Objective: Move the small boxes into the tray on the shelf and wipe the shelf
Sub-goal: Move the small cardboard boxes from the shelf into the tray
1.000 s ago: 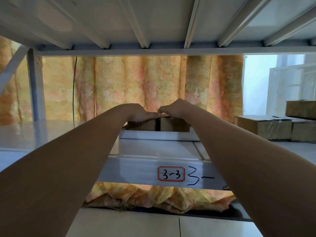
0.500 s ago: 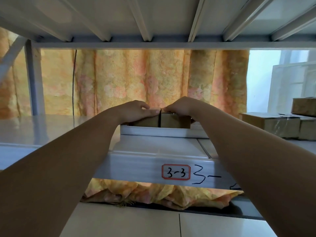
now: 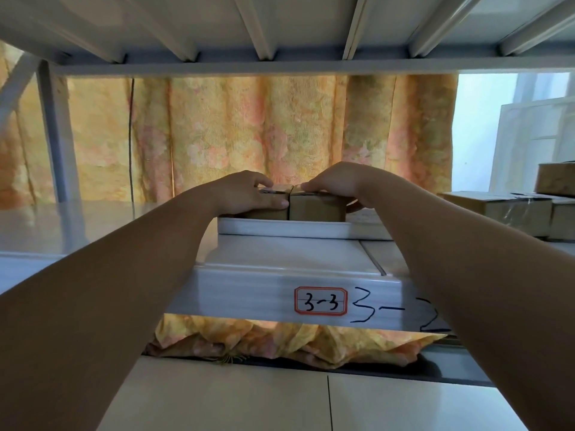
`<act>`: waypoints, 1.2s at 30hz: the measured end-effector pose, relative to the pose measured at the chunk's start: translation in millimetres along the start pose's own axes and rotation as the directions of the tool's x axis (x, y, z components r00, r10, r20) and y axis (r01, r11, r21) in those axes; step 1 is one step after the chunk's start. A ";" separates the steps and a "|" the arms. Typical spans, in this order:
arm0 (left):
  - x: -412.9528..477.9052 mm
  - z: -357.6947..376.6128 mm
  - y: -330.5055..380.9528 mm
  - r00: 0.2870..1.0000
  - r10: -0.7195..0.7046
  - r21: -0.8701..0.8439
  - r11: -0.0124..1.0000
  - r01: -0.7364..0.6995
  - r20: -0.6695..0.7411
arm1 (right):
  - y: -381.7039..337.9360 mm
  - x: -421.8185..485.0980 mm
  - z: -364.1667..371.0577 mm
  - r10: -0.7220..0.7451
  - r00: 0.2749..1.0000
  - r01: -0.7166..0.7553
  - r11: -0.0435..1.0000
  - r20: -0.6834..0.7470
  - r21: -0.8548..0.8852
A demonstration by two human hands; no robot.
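Two small brown cardboard boxes stand side by side in a shallow white tray (image 3: 280, 229) on the white metal shelf (image 3: 289, 255). My left hand (image 3: 245, 194) grips the left box (image 3: 267, 213), with the thumb along its front and the fingers over its taped top. My right hand (image 3: 337, 183) grips the right box (image 3: 317, 206) from above, fingers curled over the top and the thumb behind its right side. The two boxes touch each other in the middle.
More cardboard boxes (image 3: 510, 211) sit on the shelf at the right, one stacked higher (image 3: 557, 178). A yellow flowered curtain (image 3: 249, 132) hangs behind the shelf. The upper shelf's underside (image 3: 280, 26) is close overhead. A label reading 3-3 (image 3: 320, 300) marks the front rail.
The view has moved closer and slightly up. Both hands stay on the boxes, which now show more of their fronts above the tray rim.
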State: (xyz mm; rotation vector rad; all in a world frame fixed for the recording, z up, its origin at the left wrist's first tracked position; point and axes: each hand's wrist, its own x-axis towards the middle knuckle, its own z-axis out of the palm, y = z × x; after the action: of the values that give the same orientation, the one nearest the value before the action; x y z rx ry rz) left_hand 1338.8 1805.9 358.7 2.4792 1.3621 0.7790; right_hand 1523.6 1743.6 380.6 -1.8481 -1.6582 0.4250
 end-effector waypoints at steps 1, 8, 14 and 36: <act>0.0 0.2 0.2 1.000 0.006 0.030 1.000 -0.006 0.001 | 0.0 -0.3 -0.1 0.002 1.000 -0.002 1.000 -0.001 0.006; -1.2 2.2 -0.4 1.000 0.025 0.153 0.988 -0.027 0.013 | 2.1 -2.1 -0.6 0.006 1.000 -0.006 0.999 -0.015 0.032; -3.8 5.5 5.5 0.998 0.064 0.296 0.953 -0.058 -0.013 | 1.8 -5.1 -1.1 -0.010 1.000 0.010 1.000 0.002 0.024; -11.8 8.7 15.7 0.982 0.188 0.319 0.932 -0.170 -0.024 | -10.4 -23.9 0.6 -0.052 0.998 0.059 0.957 0.031 -0.284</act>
State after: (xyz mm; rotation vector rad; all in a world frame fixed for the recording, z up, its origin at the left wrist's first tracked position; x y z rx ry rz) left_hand 1349.7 1788.0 353.8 2.8841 1.3879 0.7162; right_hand 1511.2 1720.7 382.8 -1.9999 -1.8622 0.1913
